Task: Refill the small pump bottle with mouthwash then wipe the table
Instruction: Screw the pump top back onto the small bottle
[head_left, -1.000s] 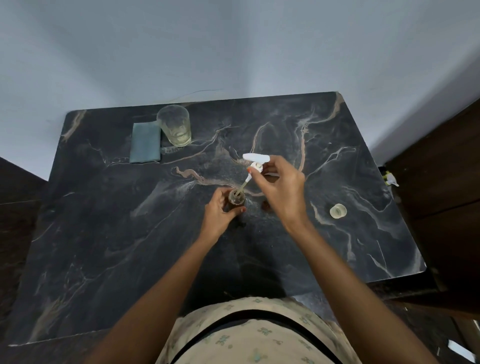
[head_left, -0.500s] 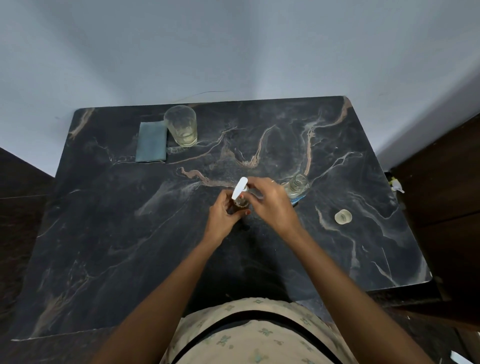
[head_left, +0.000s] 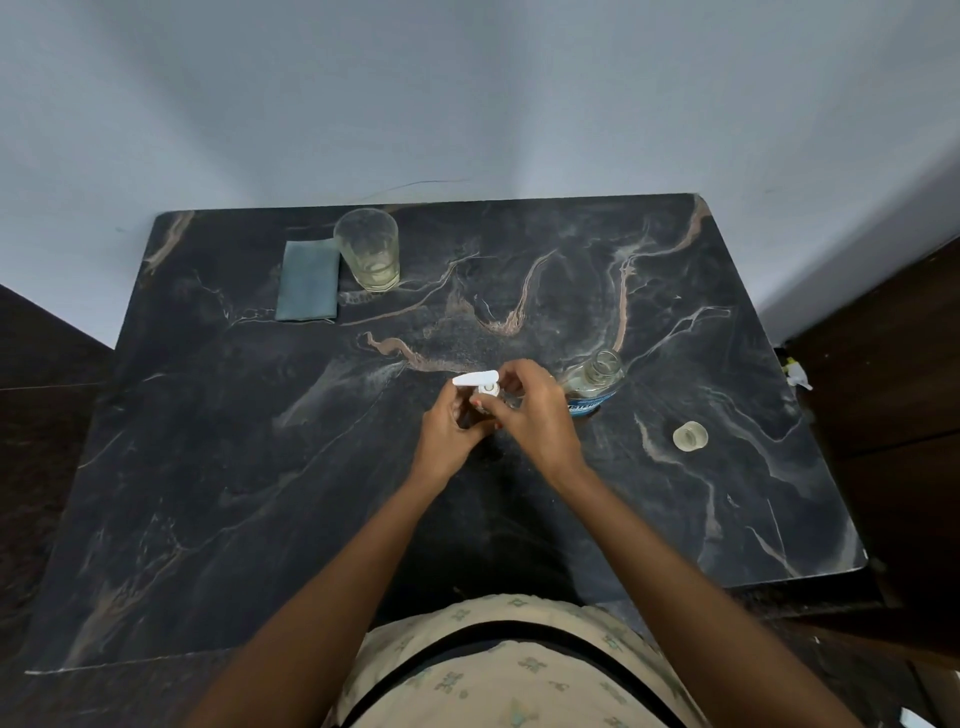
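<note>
Pump head (head_left: 477, 379): now seated on small bottle (head_left: 485, 404) | left hand (head_left: 449, 434) grips bottle | right hand (head_left: 530, 415) twists pump | refill near done; cloth (head_left: 307, 280) untouched, far-left corner.

small pump bottle (head_left: 485, 405) mostly hidden by hands

Dark veined marble table (head_left: 260, 467), glossy; clear glass tumbler (head_left: 367, 249); cloth (head_left: 307, 280) matt.

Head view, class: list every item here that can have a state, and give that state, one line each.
Small pump bottle: upright, gripped by both hands.
Pump head: seated on the bottle neck, nozzle pointing left.
Mouthwash bottle: uncapped, upright on the table.
Cap: off, lying alone on the table.
Glass: upright, nearly empty.
Cloth: folded, unused.
Left hand: shut on bottle.
Right hand: shut on pump collar.
</note>
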